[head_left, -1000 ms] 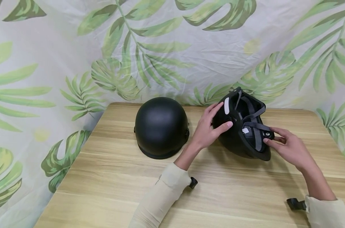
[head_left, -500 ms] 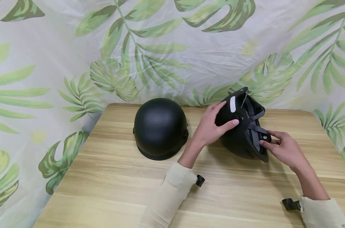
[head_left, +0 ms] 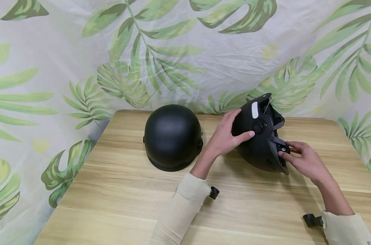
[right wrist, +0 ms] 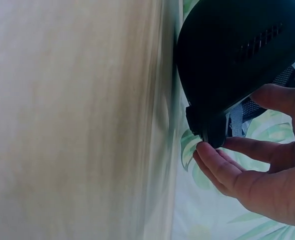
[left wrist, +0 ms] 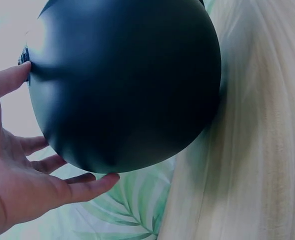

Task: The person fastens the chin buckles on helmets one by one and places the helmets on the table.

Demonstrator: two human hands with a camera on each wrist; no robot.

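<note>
A black helmet lies tilted on its side at the right of the table, its strapped, padded inside facing right. My left hand holds its shell from the left, thumb near a round side knob and fingers spread over the crown. In the left wrist view the smooth helmet shell fills most of the frame. My right hand pinches the rim beside a riveted black tab. The right wrist view has the fingertips at the rim of the vented helmet shell.
A second black helmet stands dome up, left of my left hand. Both are on a wood-grain table whose back edge meets a leaf-patterned cloth. Small black mounts stick out from my sleeves.
The held helmet has turned so that its outer side and knob face me more, and less of its inside shows. Both hands have stayed on it. The other helmet is unmoved.
</note>
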